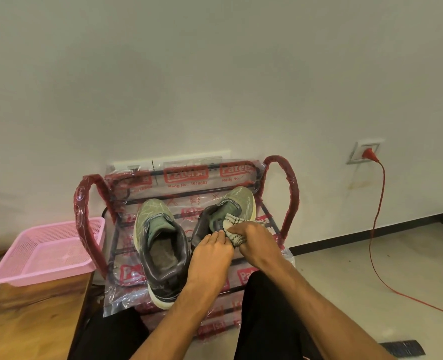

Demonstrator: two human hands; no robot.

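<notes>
Two green sneakers stand on a red metal rack [290, 193] wrapped in printed plastic. The left sneaker [160, 245] is upright with its opening facing me. The right sneaker [237, 203] sits farther back. My right hand [256, 241] grips a bunched white sock [234, 231] with dark stripes at the opening of the right sneaker. My left hand [210, 258] lies with straight fingers on the right sneaker's heel collar, its fingertips touching the sock.
A pink plastic basket [46, 252] rests on a wooden table [30, 318] at the left. A red cable [376, 219] runs from a wall socket [366, 152] down across the tiled floor at the right. My dark trousers [262, 307] fill the foreground.
</notes>
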